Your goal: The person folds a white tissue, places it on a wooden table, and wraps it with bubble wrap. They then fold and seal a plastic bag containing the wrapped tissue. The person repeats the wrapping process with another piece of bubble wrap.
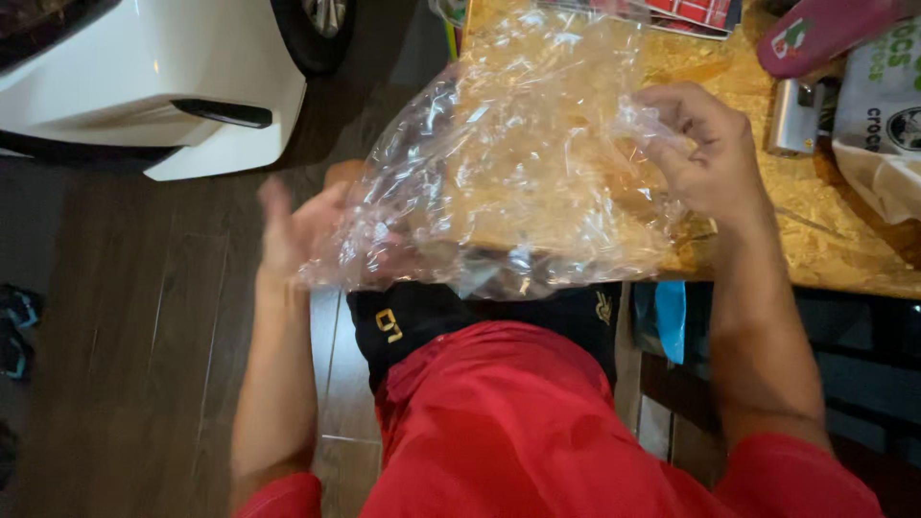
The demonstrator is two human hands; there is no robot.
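Fingers of the right hand (705, 158) pinch the crinkled clear plastic bag (508, 163) held above the chipboard counter (815, 230) edge, while the blurred, open left hand (302, 230) should steady its lower corner, keeping the film taut.

my plastic bag (508, 163) spread between my 2 hands, over the near edge of the table (825, 240) | my left hand (302, 230) at its left end, off the table, above the floor (144, 336) | my right hand (705, 153) pinching its right end, over the tabletop | car (144, 86) far left on the floor | metal clip (794, 117) and printed bag (878, 115) on the table, right of my right hand
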